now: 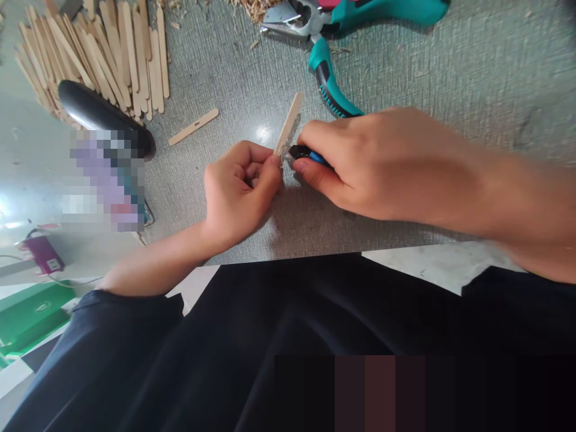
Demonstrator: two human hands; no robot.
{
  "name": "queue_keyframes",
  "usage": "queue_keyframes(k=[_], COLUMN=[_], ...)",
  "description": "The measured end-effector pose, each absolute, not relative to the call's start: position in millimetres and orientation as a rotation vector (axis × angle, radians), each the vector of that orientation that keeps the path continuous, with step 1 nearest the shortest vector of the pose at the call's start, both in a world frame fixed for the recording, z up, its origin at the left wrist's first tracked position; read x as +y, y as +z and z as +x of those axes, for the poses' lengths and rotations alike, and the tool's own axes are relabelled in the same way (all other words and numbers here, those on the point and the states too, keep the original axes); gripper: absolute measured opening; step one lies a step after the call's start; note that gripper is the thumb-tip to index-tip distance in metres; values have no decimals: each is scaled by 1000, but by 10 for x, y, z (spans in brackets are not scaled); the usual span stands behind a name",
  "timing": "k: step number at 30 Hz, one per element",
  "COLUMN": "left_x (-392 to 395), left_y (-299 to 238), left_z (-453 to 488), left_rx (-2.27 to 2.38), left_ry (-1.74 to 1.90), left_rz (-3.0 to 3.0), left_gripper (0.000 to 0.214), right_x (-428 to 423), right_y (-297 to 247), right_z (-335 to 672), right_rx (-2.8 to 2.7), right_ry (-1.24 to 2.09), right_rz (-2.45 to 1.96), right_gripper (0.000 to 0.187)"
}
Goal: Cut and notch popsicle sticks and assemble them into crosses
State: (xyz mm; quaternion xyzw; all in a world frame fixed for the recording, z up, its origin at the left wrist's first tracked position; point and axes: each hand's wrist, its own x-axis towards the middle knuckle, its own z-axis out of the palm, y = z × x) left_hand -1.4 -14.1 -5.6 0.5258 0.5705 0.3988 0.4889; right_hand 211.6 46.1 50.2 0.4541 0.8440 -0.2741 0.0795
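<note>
Over the desk (450,78) a stick (289,122) is pinched at its lower end by the left hand (240,186), tilted upward, seemingly so that the blue tool (308,155) clenched in the right hand (382,162) can be pressed against its base.

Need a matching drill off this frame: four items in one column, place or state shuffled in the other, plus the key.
Things
1. wooden stick
2. blue-and-black tool
3. teal pliers
4. stick pile

Place or state
A. heaped at the far left of the table
B. pinched at its lower end in the left hand, tilted up and away
C. lying unheld, just beyond the right hand
D. gripped in the right hand, tip at the stick's base

Pairs: 1-B, 2-D, 3-C, 4-A
</note>
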Motion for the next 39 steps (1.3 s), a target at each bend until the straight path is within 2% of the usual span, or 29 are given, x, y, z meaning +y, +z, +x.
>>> queue_keyframes(k=[5,11,14,19,24,30,34,39], left_x=[-141,-152,-148,-126,-128,-134,-133,-142], left_y=[-20,-7,-9,-13,-8,34,55,18], left_z=[4,12,11,22,14,8,24,28], left_rx=[1392,1437,1439,1435,1368,1382,1355,1340], left_ry=[971,968,959,1010,1028,988,996,1017], left_rz=[1290,1310,1328,1314,1316,1310,1286,1281], left_gripper=[32,30,29,37,40,35,30,34], right_x=[427,386,387,421,432,405,414,425], right_y=[414,312,327,428,437,368,356,352], right_z=[2161,2220,2218,2191,2166,2103,2092,2095], right_rx=[2602,2613,2579,2603,2334,2009,1937,1849], right_ry=[-1024,-1578,-1634,-1509,-1950,-2327,-2382,-2456], right_rz=[1401,1543,1551,1448,1418,1408,1445,1478], right_gripper=[30,33,36,43,48,33,33,31])
